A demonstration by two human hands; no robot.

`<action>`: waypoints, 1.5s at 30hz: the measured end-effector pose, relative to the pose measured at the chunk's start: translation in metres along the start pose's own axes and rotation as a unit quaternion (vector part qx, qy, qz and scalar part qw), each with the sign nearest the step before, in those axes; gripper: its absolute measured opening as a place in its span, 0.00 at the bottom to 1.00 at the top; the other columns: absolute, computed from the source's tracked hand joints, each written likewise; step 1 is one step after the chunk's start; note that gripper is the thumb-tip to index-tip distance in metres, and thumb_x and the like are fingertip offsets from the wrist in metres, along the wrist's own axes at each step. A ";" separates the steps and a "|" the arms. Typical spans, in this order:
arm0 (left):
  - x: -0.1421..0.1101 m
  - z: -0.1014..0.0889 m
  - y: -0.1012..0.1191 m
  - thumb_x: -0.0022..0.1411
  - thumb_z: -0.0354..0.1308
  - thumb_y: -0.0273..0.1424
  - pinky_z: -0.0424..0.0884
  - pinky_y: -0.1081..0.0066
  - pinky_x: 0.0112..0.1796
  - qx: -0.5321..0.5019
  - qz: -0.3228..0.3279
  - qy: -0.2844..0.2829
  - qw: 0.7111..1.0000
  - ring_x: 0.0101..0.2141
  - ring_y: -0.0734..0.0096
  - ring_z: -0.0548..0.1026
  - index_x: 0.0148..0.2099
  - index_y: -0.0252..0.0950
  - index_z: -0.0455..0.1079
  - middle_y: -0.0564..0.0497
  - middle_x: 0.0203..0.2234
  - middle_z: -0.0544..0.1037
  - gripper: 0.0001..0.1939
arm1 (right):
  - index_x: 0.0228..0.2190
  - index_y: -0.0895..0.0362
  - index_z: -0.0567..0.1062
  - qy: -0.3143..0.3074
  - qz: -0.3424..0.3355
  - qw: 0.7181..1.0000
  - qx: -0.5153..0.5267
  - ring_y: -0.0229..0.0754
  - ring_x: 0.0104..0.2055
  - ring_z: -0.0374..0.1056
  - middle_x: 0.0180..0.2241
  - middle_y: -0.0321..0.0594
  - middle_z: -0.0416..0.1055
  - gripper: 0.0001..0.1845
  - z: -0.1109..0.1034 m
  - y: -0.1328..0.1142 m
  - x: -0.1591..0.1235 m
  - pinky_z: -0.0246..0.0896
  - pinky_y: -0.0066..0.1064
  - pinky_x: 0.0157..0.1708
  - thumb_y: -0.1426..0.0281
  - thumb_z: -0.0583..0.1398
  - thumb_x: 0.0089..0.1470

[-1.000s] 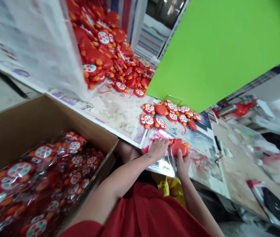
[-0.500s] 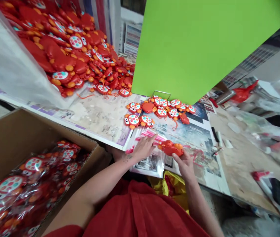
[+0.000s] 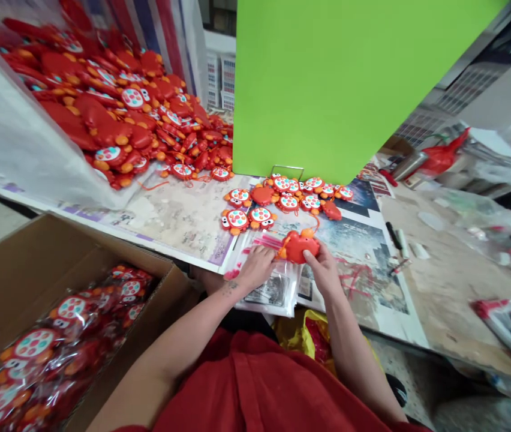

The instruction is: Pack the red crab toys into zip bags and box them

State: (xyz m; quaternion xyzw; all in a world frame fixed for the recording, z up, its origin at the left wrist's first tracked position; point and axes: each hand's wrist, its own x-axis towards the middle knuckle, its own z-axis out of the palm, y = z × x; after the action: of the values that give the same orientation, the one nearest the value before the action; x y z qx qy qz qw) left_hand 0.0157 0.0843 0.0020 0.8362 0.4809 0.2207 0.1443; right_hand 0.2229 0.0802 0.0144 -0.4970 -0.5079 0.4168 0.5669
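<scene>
Red is filling my right hand (image 3: 325, 270): I am holding one toy (image 3: 300, 246) above the front of the surface (image 3: 165, 219), with its plain back facing up and my thumb pressing on it. My left hand (image 3: 256, 268) is lying low over the clear bags (image 3: 285, 297), with its fingers reaching the toy's left side. I cannot tell if those fingers are pinching anything.

No bag is covering this toy, so I am guessing it is only partly done. Down on the left, the wrapped toys (image 3: 35, 345) are lying in the box (image 3: 1, 246), and they are looking finished to me. Plenty are waiting, it seems. Bare toys (image 3: 288, 202) are sitting in a small bunch in front of the green board (image 3: 318, 90), and a big heap (image 3: 116, 114) is spilling out at the back left. I am thinking that a lot of work is left.
</scene>
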 end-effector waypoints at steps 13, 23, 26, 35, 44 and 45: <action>-0.006 0.000 0.002 0.71 0.48 0.36 0.59 0.62 0.52 0.047 0.042 0.050 0.997 0.44 0.65 0.68 0.45 0.40 0.73 0.50 0.40 0.77 0.13 | 0.40 0.55 0.80 -0.174 0.038 0.975 -0.135 0.50 0.45 0.71 0.42 0.41 0.78 0.27 0.025 -0.003 0.050 0.62 0.43 0.52 0.47 0.61 0.51; -0.007 0.013 -0.003 0.67 0.55 0.32 0.64 0.60 0.49 0.034 0.148 0.158 0.976 0.42 0.63 0.69 0.40 0.38 0.74 0.48 0.36 0.76 0.07 | 0.41 0.59 0.80 -0.176 -0.016 0.957 -0.230 0.45 0.35 0.70 0.34 0.42 0.77 0.32 0.036 -0.007 0.066 0.64 0.34 0.36 0.47 0.51 0.58; -0.005 0.011 -0.002 0.67 0.55 0.32 0.66 0.58 0.50 0.005 0.109 0.190 0.976 0.46 0.61 0.70 0.40 0.37 0.73 0.46 0.41 0.75 0.06 | 0.36 0.58 0.81 -0.288 0.011 0.932 -0.221 0.43 0.31 0.68 0.30 0.39 0.76 0.30 0.038 -0.006 0.063 0.63 0.32 0.33 0.46 0.53 0.56; 0.001 0.006 -0.003 0.68 0.51 0.30 0.65 0.57 0.57 -0.141 0.041 0.123 0.982 0.56 0.60 0.68 0.39 0.36 0.68 0.41 0.55 0.69 0.07 | 0.35 0.57 0.78 -0.067 -0.046 0.932 -0.353 0.47 0.35 0.70 0.29 0.43 0.75 0.29 0.013 -0.012 0.042 0.62 0.34 0.38 0.49 0.47 0.61; 0.015 -0.012 -0.006 0.63 0.55 0.29 0.66 0.60 0.51 -0.221 0.019 0.004 0.975 0.49 0.60 0.72 0.35 0.37 0.66 0.46 0.41 0.76 0.03 | 0.53 0.55 0.73 -0.064 -0.015 0.945 -0.321 0.48 0.48 0.71 0.48 0.45 0.75 0.23 0.012 0.017 -0.008 0.64 0.41 0.49 0.67 0.49 0.59; 0.016 -0.016 -0.006 0.63 0.55 0.29 0.67 0.61 0.49 -0.217 0.017 -0.009 0.976 0.46 0.61 0.72 0.34 0.37 0.66 0.47 0.39 0.76 0.03 | 0.53 0.55 0.73 -0.053 -0.023 0.949 -0.311 0.47 0.48 0.71 0.49 0.45 0.75 0.24 0.018 0.017 -0.009 0.64 0.42 0.49 0.68 0.49 0.59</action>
State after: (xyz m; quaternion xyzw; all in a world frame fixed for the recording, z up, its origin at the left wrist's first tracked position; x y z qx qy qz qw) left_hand 0.0104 0.1014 0.0170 0.7951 0.4059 0.3145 0.3228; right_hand 0.2047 0.0764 -0.0044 -0.6139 -0.6532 0.2503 0.3659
